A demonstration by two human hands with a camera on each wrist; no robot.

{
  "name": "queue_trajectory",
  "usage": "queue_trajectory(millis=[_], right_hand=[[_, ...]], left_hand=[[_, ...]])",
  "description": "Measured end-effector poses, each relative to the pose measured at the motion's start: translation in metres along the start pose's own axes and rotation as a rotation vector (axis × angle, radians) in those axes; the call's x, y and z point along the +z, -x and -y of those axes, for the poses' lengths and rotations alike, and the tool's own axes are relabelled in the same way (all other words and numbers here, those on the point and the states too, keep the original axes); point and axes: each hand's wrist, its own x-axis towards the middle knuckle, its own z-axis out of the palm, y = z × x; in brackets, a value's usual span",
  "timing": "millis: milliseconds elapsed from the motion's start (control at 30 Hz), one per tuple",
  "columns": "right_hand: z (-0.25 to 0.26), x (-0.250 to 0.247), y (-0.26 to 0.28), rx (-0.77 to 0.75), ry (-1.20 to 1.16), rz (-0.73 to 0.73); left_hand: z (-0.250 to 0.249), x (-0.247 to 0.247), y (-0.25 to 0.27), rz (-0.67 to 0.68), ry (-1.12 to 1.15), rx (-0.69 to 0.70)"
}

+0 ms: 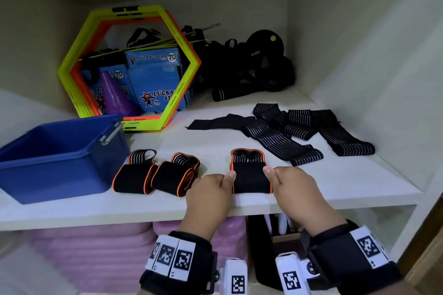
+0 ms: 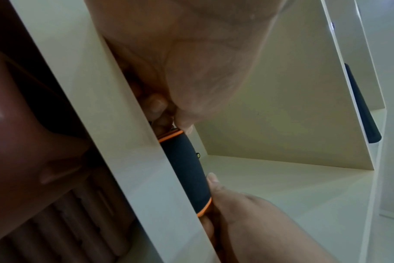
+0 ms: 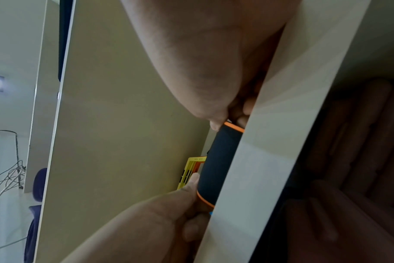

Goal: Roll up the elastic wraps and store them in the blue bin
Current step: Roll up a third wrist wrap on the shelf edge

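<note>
Between my left hand (image 1: pixel 211 195) and the blue bin (image 1: pixel 60 175), two orange-edged wraps (image 1: pixel 155 175) block the shelf (image 1: pixel 335 184) front. Bare board lies beyond my thumbs, toward the hexagon frames (image 1: pixel 129 67). Past my right hand (image 1: pixel 294 189), striped black wraps (image 1: pixel 299 132) sprawl; the front corner beside it stays open to me.

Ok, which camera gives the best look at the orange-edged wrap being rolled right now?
The head view: it shows the whole orange-edged wrap on the shelf, pinched at each side by the left hand and right hand. Both wrist views catch only its rolled black end with orange trim, partly hidden behind the shelf edge.
</note>
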Motion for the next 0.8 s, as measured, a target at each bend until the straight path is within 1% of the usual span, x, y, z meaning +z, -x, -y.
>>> queue_trajectory(millis=[167, 233, 300, 367, 400, 467, 500, 600, 667, 733, 800], right_hand=[[0.003, 0.0, 0.002, 0.02, -0.017, -0.03], [0.002, 0.002, 0.004, 0.022, -0.083, -0.066], [0.003, 0.001, 0.005, 0.019, -0.226, -0.131], [0.007, -0.003, 0.008, -0.017, -0.346, -0.173], [0.008, -0.003, 0.009, -0.046, -0.366, -0.175], [0.01, -0.007, 0.009, -0.073, -0.346, -0.136], [0.012, -0.01, 0.009, -0.073, -0.327, -0.091], [0.014, -0.018, 0.006, -0.068, -0.275, 0.017], [0.02, -0.019, 0.004, -0.071, -0.238, 0.045], [0.029, -0.017, 0.002, -0.082, -0.223, 0.054], [0.039, -0.011, -0.001, -0.096, -0.212, 0.055]], left_hand=[[-0.005, -0.002, 0.004, -0.04, 0.026, -0.017], [-0.004, -0.002, 0.006, -0.117, 0.045, 0.025], [-0.004, -0.002, 0.01, -0.221, 0.126, 0.089], [-0.006, -0.001, 0.014, -0.26, 0.173, 0.14], [-0.006, 0.0, 0.016, -0.267, 0.158, 0.161], [-0.006, 0.001, 0.017, -0.278, 0.087, 0.207], [-0.005, 0.0, 0.017, -0.279, 0.049, 0.228], [-0.002, -0.01, 0.017, -0.198, -0.054, 0.295], [0.0, -0.026, 0.019, -0.162, -0.103, 0.333], [0.006, -0.049, 0.021, -0.187, -0.122, 0.369], [0.018, -0.074, 0.019, -0.199, -0.184, 0.364]])
